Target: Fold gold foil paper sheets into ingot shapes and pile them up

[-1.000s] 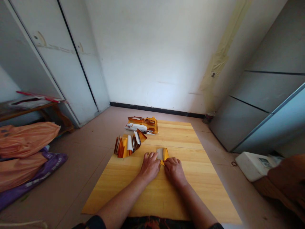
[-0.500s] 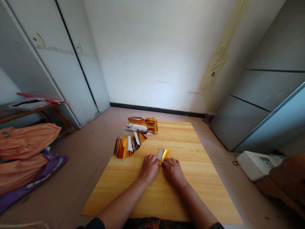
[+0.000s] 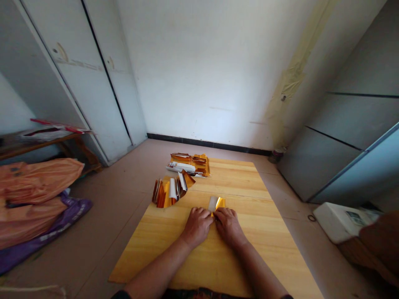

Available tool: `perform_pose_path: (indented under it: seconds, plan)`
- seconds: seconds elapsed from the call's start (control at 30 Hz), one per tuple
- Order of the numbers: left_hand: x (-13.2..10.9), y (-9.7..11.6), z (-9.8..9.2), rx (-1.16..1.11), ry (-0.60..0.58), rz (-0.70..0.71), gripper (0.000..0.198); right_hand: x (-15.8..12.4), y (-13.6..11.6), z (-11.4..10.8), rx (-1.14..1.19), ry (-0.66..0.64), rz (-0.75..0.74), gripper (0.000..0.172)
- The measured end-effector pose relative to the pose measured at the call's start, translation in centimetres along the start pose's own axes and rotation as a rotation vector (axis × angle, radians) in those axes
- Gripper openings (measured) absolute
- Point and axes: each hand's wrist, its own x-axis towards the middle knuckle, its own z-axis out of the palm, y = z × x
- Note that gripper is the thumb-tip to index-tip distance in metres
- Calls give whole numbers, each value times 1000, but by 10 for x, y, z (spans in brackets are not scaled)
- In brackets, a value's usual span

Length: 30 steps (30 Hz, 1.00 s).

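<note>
The left hand and right hand pinch the gold-and-white sheet inward of the worktop's near edge; folded sheets lie toward its far-left corner.

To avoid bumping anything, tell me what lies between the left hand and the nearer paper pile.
In the head view, only bare wooden tabletop lies between the left hand and the nearer paper pile.

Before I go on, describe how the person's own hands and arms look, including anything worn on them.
The left hand and right hand wear no gloves. The forearms are bare, with no watch or band visible. Dark sleeves show only at the bottom edge.
</note>
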Motion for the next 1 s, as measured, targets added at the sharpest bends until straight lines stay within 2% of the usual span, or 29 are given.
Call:
perform_pose_path:
  seconds: [0.17, 0.33, 0.47, 0.77, 0.9, 1.0]
  plan:
    - [-3, 3, -5, 24, -3, -15, 18, 4, 11, 0, 83, 4, -72, 29]
    - [-3, 2, -3, -10, 11, -28, 17, 7, 23, -4, 148, -30, -146, 14]
    - [-3, 0, -3, -37, 33, -32, 18, 3, 27, -8, 101, -36, -172, 12]
    - [-4, -1, -10, -29, 46, -107, 16, 5, 7, 2, -47, -4, -128, 15]
    - [-5, -2, -11, -29, 39, -114, 16, 9, -3, 4, -59, 17, -98, 14]
    - [-6, -2, -12, -41, 39, -110, 18, 8, -2, 1, -44, -13, -98, 11]
